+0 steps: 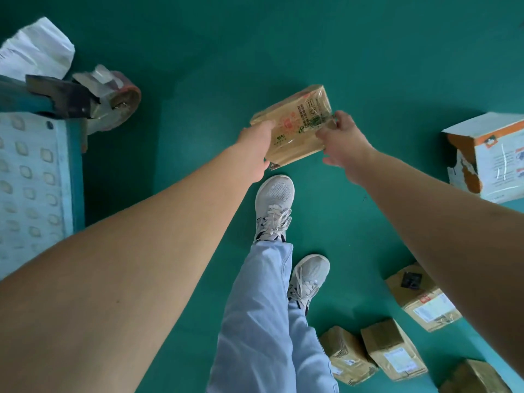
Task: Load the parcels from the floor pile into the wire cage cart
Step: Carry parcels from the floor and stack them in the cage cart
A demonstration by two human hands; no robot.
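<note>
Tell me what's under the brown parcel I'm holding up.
Under the brown parcel, held by the left hand and right hand, only green floor shows. The patch it covers, and its underside, are hidden.

We are losing the cart (37,177) past the left edge, the white box (490,157) past the right, and one brown parcel (473,377) past the bottom. Our left hand's (255,148) fingers are hiding beneath the held parcel (295,126).

Open green floor (283,46) lies ahead; cart (37,171) blocks the left, boxes (397,344) crowd the right.
</note>
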